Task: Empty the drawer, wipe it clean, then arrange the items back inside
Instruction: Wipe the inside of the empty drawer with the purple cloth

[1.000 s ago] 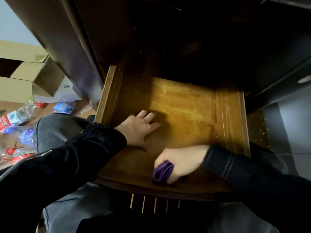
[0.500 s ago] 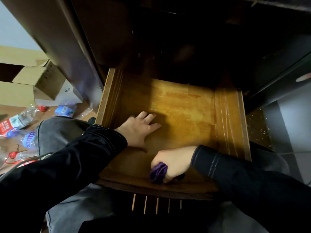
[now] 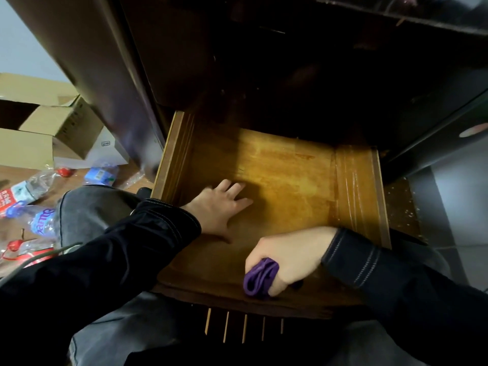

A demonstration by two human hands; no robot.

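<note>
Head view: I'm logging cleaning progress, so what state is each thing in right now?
drawer: pulled open, no items on its visible floor.
purple cloth: bunched up, pressed on the drawer floor near its front.
right hand: gripping the purple cloth.
left hand: flat, fingers spread on the drawer floor.
cardboard box: flaps open.
plastic bottles: lying on their sides.

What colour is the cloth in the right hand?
Purple cloth, bunched in the right hand; head view.
</note>
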